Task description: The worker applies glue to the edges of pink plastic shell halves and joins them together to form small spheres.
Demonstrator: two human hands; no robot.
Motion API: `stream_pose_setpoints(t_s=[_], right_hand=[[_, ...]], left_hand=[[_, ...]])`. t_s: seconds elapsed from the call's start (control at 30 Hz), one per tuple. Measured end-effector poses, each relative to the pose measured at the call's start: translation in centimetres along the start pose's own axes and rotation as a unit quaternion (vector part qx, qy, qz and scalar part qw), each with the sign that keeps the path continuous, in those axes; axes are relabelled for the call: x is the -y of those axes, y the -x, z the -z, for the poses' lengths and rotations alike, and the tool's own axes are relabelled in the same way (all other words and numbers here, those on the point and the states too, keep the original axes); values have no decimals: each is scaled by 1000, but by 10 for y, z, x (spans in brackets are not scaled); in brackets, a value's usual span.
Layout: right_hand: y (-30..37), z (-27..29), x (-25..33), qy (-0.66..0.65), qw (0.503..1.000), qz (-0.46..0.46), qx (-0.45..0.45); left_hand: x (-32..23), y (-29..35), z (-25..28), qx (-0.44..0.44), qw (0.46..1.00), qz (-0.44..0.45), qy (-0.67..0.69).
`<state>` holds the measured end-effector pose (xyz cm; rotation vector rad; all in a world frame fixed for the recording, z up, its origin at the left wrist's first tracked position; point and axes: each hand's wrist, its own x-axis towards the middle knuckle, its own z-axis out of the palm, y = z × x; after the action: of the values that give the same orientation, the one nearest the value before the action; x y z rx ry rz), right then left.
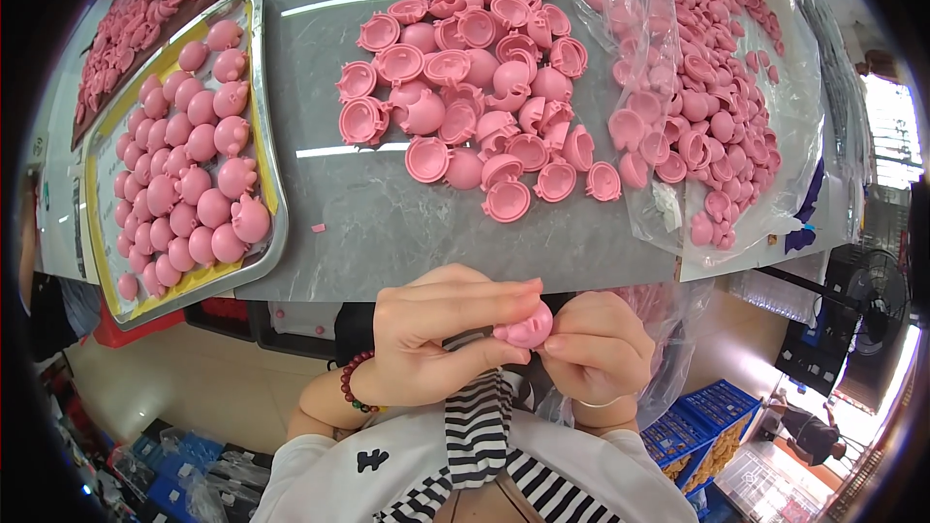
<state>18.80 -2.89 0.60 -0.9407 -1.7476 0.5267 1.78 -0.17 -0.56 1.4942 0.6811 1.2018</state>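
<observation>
A small pink plastic ball (pixel 531 327) with little nubs on it is held just off the table's near edge. My left hand (pixel 426 337) pinches it between thumb and fingers from the left. My right hand (pixel 603 347) is closed at its right side, thumb and fingertips pressed against it. Beyond my hands, a loose heap of pink half shells (pixel 426 159) lies on the grey table (pixel 387 252), some hollow side up, others domed side up. Whether the held ball is fully joined cannot be made out.
At the left stands a metal tray (pixel 276 232) of closed pink balls. More pink shells (pixel 697 102) spill from a clear plastic bag (pixel 644 208) at the right. Pink parts (pixel 145 24) lie on brown cloth at the far left. Blue crates (pixel 712 412) stand on the floor.
</observation>
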Motion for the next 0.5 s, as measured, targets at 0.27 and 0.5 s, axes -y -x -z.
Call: stream_pose_setpoints(t_s=[0.27,0.5], right_hand=[[0,31,-13,145,974,42,-168],[12,172,-96,528,689,-77,-491]], left_hand=[[-3,1,-9,-32,961,118,250],[9,10,9,66,788,189,583]])
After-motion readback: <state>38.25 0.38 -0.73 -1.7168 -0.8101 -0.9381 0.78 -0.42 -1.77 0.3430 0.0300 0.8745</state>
